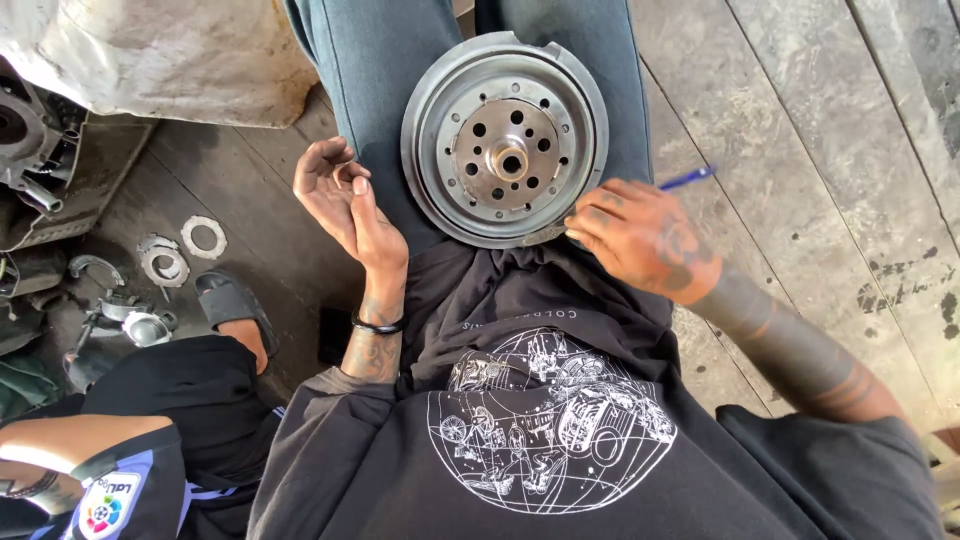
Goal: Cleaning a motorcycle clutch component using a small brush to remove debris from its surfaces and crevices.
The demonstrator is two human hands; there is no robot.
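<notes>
A round grey metal disc (505,140) with a ring of holes and a central hub lies on my lap, on blue jeans. My right hand (640,235) holds a blue pen (690,178), and its fingertips touch the disc's lower right rim. Just left of the disc, my left hand (345,200) is raised palm up with the fingers curled toward the thumb. Whether something small sits between those fingers is unclear. A black band circles my left wrist.
Another person in black clothes sits at the lower left, with a black sandal (235,305) beside them. Metal rings (205,237) and small parts (150,325) lie on the wooden plank floor. Engine parts (30,140) and a white sack (150,50) are at the upper left.
</notes>
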